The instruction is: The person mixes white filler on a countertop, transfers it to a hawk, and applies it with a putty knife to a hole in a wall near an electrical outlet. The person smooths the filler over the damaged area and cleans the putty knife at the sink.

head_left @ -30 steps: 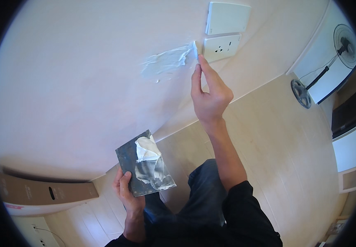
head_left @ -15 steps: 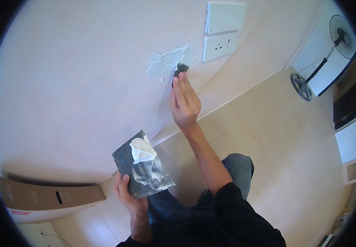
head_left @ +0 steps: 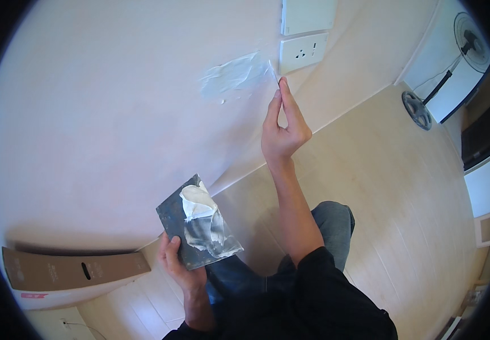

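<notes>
My left hand grips the near-left corner of a flat dark grey plate, thumb on top. A thick smear of white putty covers much of the plate's right side. Up by the wall, my right hand pinches a small scraper, seen almost edge-on, with some white along its edge. The scraper is just right of a wet white putty patch on the pale wall. A small blob clings to the wall below the patch. I cannot tell whether the blade touches the wall.
A white socket plate sits close to the scraper, with a blank white plate above it. A long cardboard box stands against the wall at lower left. A standing fan is at far right on the tiled floor.
My right hand has moved right, off the putty patch toward the socket plate, turning the scraper edge-on. The patch looks smoother. My left hand and the plate have barely shifted.
</notes>
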`<state>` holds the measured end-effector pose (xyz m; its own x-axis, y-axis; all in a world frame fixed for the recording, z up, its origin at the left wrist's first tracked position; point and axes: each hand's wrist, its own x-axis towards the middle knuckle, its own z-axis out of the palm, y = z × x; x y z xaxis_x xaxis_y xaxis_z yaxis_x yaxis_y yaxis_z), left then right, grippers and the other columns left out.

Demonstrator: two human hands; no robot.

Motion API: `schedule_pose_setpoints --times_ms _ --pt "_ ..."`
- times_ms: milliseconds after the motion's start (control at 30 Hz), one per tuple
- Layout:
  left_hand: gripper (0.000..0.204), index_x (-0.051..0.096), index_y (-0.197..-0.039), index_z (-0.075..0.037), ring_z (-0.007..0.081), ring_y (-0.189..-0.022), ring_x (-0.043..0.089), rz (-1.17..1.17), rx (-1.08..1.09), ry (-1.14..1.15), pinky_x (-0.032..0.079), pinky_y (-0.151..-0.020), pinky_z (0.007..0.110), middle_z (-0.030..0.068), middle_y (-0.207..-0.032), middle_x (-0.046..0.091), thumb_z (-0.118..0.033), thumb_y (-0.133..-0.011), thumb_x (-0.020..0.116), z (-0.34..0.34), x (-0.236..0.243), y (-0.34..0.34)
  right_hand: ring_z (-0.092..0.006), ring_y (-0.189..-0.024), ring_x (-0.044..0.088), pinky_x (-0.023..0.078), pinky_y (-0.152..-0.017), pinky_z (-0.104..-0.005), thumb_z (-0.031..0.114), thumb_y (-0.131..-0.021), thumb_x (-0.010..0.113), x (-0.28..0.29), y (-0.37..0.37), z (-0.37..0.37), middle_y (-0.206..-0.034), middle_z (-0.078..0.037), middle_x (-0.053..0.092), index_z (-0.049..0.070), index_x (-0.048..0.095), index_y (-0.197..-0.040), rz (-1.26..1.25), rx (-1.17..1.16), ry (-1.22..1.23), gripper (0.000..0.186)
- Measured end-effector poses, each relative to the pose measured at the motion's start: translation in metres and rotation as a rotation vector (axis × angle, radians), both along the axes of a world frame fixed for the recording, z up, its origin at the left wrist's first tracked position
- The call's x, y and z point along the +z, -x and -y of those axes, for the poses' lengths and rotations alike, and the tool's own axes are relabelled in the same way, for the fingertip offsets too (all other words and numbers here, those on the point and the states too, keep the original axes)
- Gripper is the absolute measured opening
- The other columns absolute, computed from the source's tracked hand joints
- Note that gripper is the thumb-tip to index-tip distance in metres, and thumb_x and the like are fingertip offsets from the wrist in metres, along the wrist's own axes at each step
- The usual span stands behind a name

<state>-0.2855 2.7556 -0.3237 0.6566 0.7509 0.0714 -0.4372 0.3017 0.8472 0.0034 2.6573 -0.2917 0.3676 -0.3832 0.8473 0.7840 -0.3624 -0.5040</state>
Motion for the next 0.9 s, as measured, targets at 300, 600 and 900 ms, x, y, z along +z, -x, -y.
schedule_pose_setpoints --times_ms 300,600,900 --pt "0.038 0.052 -0.127 0.008 0.022 -0.123 0.052 -0.196 0.165 -0.13 0.048 -0.1 0.036 0.0155 -0.139 0.048 -0.013 -0.095 0.051 0.006 -0.012 0.001 -0.0257 -0.101 0.072 0.055 -0.086 -0.0296 -0.006 -0.085 0.068 -0.03 0.035 -0.032 -0.112 -0.02 0.071 -0.006 0.069 -0.115 -0.14 0.096 0.009 0.03" --pt "0.034 0.053 -0.125 0.002 0.0225 -0.126 0.051 -0.092 0.171 0.025 0.047 -0.103 0.038 0.0114 -0.14 0.047 -0.016 -0.096 0.051 0.009 -0.015 0.002 -0.0258 -0.098 0.072 0.056 -0.084 -0.0285 -0.01 -0.084 0.067 -0.02 0.072 -0.043 -0.109 -0.022 0.071 -0.007 0.068 -0.115 -0.204 0.372 -0.213 0.031" --pt "0.035 0.05 -0.129 -0.004 0.0291 -0.129 0.048 -0.27 0.181 -0.289 0.048 -0.103 0.039 0.0168 -0.138 0.044 -0.01 -0.096 0.059 0.009 -0.025 0.007 -0.0279 -0.092 0.073 0.058 -0.081 -0.0309 -0.013 -0.08 0.066 0.037 0.009 0.016 -0.102 -0.017 0.073 -0.004 0.073 -0.102 0.225 0.222 0.05 0.025"
